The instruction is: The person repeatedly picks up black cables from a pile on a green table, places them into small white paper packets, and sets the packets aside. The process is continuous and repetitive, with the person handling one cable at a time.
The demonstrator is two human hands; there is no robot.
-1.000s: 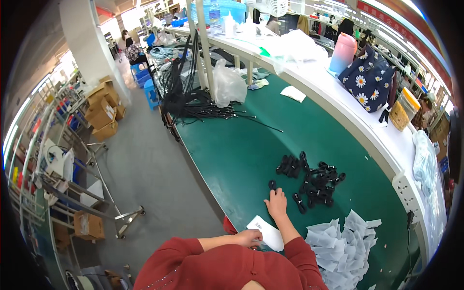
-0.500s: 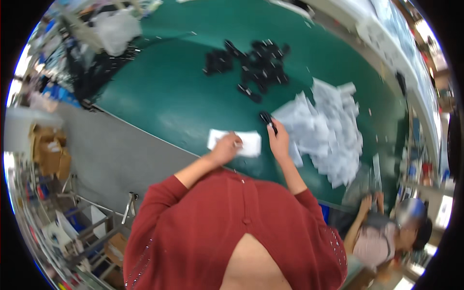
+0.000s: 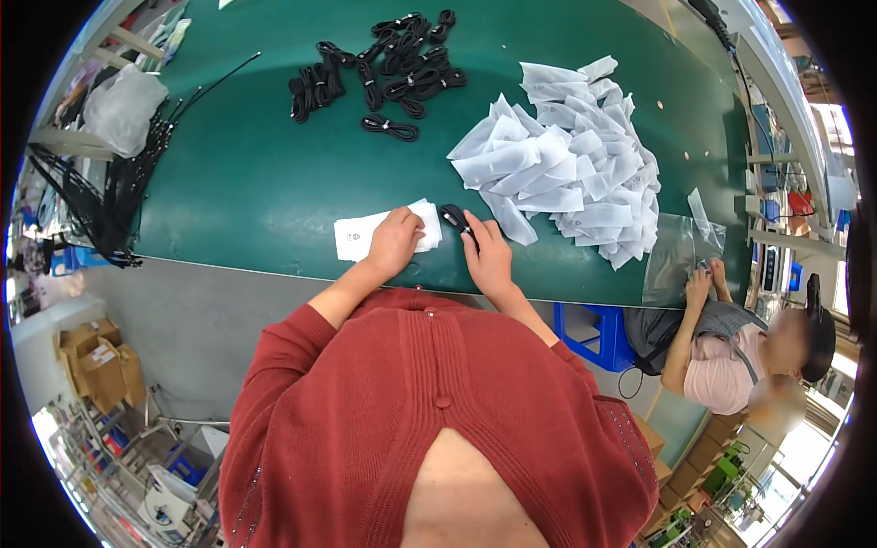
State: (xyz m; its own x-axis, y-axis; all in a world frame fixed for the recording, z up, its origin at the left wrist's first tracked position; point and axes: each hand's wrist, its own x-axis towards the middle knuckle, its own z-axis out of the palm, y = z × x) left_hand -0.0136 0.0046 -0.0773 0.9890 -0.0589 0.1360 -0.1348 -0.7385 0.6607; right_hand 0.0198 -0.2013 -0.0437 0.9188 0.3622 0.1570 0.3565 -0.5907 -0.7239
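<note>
Near the table's front edge lies a small stack of flat white sleeves (image 3: 354, 239) with a little dark print. My left hand (image 3: 395, 242) rests over the stack, its fingers curled and pinched at the top sleeve; the fingertips are partly hidden. Just to the right, my right hand (image 3: 488, 253) is closed on a coiled black cable (image 3: 454, 217), whose far end sticks out beyond the fingers. Farther off lies a pile of similar coiled black cables (image 3: 411, 68), with one coil (image 3: 390, 127) apart on its near side. Right of my right hand spreads a large heap of whitish sleeves (image 3: 585, 164).
The green table (image 3: 247, 196) has long loose black cables (image 3: 114, 196) and a white plastic bag (image 3: 126, 108) at its left end. A co-worker (image 3: 722, 365) sits at the right, hands on a clear plastic bag (image 3: 671, 260). A blue stool (image 3: 594, 338) stands below the edge.
The view has turned, so the table's contents sit differently in the picture. My left hand stays at the stack of sleeves. My right hand, still holding the coiled cable, is now nearer the stack.
</note>
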